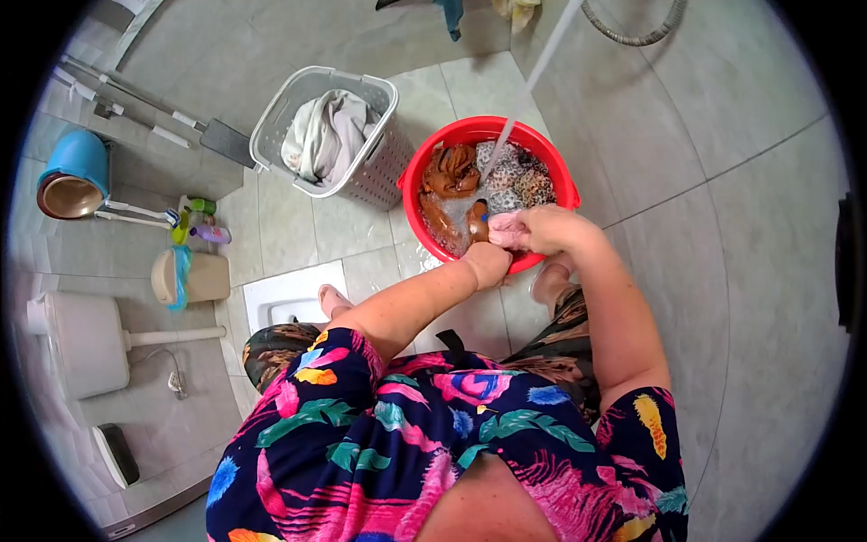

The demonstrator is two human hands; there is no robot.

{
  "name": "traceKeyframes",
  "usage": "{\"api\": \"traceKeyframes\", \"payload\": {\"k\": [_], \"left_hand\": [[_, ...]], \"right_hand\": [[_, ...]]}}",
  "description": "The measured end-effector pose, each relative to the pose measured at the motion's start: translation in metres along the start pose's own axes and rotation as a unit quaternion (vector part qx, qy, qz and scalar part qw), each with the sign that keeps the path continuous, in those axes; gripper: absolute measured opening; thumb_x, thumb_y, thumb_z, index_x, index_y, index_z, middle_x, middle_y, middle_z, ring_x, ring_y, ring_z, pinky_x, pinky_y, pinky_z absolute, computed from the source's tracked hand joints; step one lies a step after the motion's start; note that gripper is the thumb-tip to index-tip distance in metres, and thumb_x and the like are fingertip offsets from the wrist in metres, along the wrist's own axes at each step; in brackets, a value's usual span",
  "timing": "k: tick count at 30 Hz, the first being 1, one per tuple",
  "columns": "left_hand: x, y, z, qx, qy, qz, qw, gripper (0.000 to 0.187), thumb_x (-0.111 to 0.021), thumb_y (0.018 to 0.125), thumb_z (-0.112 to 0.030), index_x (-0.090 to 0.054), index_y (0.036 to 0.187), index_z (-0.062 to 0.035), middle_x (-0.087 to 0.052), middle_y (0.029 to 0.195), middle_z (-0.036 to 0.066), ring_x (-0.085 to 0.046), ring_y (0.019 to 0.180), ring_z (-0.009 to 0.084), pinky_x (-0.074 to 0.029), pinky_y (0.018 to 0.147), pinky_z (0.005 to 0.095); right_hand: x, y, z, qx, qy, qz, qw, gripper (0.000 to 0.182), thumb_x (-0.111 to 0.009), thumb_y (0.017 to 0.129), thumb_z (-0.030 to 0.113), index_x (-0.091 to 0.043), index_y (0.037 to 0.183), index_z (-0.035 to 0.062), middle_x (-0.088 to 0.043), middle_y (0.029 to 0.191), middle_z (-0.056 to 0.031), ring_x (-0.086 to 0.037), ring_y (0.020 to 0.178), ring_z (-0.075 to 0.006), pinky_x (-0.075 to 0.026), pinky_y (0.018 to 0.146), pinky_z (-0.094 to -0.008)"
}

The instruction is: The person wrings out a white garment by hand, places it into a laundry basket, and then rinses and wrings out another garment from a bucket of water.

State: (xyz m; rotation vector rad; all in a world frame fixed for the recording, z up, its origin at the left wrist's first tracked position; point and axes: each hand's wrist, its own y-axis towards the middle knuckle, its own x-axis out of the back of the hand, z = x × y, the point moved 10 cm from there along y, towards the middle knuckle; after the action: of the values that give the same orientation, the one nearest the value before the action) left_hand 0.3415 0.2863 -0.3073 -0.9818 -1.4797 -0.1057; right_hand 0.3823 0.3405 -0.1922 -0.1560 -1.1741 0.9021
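Observation:
A red plastic tub (555, 154) on the floor holds soaking clothes in foamy water. My right hand (548, 229) is closed on a wrinkled pink cloth (508, 230) over the tub's near side. My left hand (489, 263) is a fist at the near rim, right beside the pink cloth; what its fingers hold is hidden. Just beyond the fist lies a brown cloth piece (478, 219) with a blue patch. A brown garment (452, 172) fills the tub's left side, and a black-and-white patterned garment (515, 176) its right. Water (506, 135) streams down into the tub.
A grey laundry basket (361, 185) with pale cloth (327, 135) stands left of the tub. Beside my left foot is a squat toilet (271, 294). A bin (203, 275), bottles (212, 233) and a mop (226, 140) line the left wall. A shower hose (637, 39) hangs beyond.

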Motion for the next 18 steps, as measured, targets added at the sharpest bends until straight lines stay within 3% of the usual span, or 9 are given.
{"api": "traceKeyframes", "payload": {"k": [2,5,7,9,11,13,14,17,18], "left_hand": [[0.025,-0.011,-0.008,-0.072,-0.229,-0.138,0.961,0.031,-0.061,0.085,-0.027,-0.066,0.099,-0.0004,-0.068,0.095,0.017,-0.065,0.089,0.0348,-0.052,0.080,0.0419],[0.035,-0.013,0.020,-0.020,-0.363,-0.078,0.928,0.038,-0.066,0.082,-0.032,-0.064,0.110,-0.0056,-0.065,0.106,0.021,-0.061,0.099,0.0362,-0.047,0.090,0.0426],[0.047,-0.017,0.046,0.014,-0.278,-0.147,0.949,0.037,-0.069,0.079,-0.030,-0.065,0.108,-0.0076,-0.064,0.106,0.020,-0.061,0.096,0.0353,-0.048,0.087,0.0419],[0.089,-0.045,0.059,0.065,-0.020,-0.338,0.939,0.031,-0.069,0.078,-0.026,-0.067,0.103,-0.0081,-0.063,0.097,0.017,-0.060,0.091,0.0345,-0.049,0.082,0.0400],[0.094,-0.037,0.066,0.106,-0.022,-0.289,0.951,0.029,-0.070,0.076,-0.026,-0.066,0.100,-0.0089,-0.060,0.096,0.014,-0.057,0.094,0.0331,-0.048,0.083,0.0416],[0.089,-0.010,0.044,0.019,-0.112,-0.243,0.963,0.026,-0.067,0.079,-0.026,-0.066,0.097,-0.0085,-0.059,0.100,0.012,-0.053,0.102,0.0334,-0.044,0.088,0.0454],[0.083,0.003,0.029,-0.008,-0.093,-0.198,0.976,0.031,-0.061,0.084,-0.031,-0.064,0.109,-0.0127,-0.054,0.118,0.013,-0.052,0.108,0.0334,-0.042,0.094,0.0450],[0.037,0.042,0.023,0.033,0.063,-0.096,0.993,0.041,-0.055,0.088,-0.036,-0.057,0.125,-0.0208,-0.044,0.137,0.012,-0.053,0.109,0.0340,-0.041,0.099,0.0413],[0.017,0.054,0.031,0.065,0.093,-0.036,0.993,0.047,-0.053,0.090,-0.037,-0.048,0.136,-0.0286,-0.031,0.149,0.008,-0.052,0.115,0.0346,-0.039,0.102,0.0390]], "right_hand": [[-0.004,0.002,-0.010,-0.002,-0.006,0.008,1.000,0.038,-0.058,0.085,0.034,-0.063,0.105,0.0021,-0.065,0.100,-0.0217,-0.061,0.096,-0.0376,-0.048,0.083,-0.0445],[-0.001,-0.001,-0.020,0.019,0.008,-0.012,1.000,0.035,-0.056,0.086,0.032,-0.062,0.103,0.0022,-0.065,0.099,-0.0214,-0.061,0.095,-0.0377,-0.048,0.083,-0.0446],[0.011,0.000,-0.042,-0.010,0.012,-0.103,0.995,0.032,-0.053,0.089,0.031,-0.063,0.100,0.0026,-0.064,0.098,-0.0214,-0.061,0.093,-0.0383,-0.048,0.082,-0.0449],[0.014,-0.002,-0.050,-0.029,-0.001,-0.115,0.993,0.032,-0.052,0.090,0.031,-0.062,0.100,0.0027,-0.064,0.099,-0.0211,-0.061,0.095,-0.0382,-0.048,0.082,-0.0450],[0.015,-0.006,-0.055,-0.055,0.002,-0.092,0.994,0.033,-0.051,0.090,0.032,-0.062,0.099,0.0025,-0.064,0.099,-0.0216,-0.060,0.096,-0.0380,-0.047,0.083,-0.0447],[0.014,-0.002,-0.057,-0.064,0.009,-0.081,0.995,0.033,-0.052,0.090,0.032,-0.062,0.100,0.0027,-0.064,0.099,-0.0214,-0.060,0.096,-0.0376,-0.047,0.083,-0.0447],[0.011,-0.001,-0.058,-0.069,0.014,-0.071,0.995,0.034,-0.052,0.089,0.033,-0.062,0.102,0.0028,-0.065,0.099,-0.0212,-0.060,0.097,-0.0373,-0.047,0.084,-0.0447],[0.013,0.004,-0.053,-0.028,-0.008,-0.109,0.994,0.034,-0.054,0.088,0.032,-0.062,0.103,0.0028,-0.065,0.100,-0.0208,-0.061,0.097,-0.0371,-0.048,0.084,-0.0444],[0.010,0.006,-0.052,-0.039,-0.011,-0.092,0.995,0.035,-0.056,0.086,0.032,-0.062,0.103,0.0020,-0.065,0.103,-0.0202,-0.061,0.098,-0.0366,-0.048,0.085,-0.0441]]}}
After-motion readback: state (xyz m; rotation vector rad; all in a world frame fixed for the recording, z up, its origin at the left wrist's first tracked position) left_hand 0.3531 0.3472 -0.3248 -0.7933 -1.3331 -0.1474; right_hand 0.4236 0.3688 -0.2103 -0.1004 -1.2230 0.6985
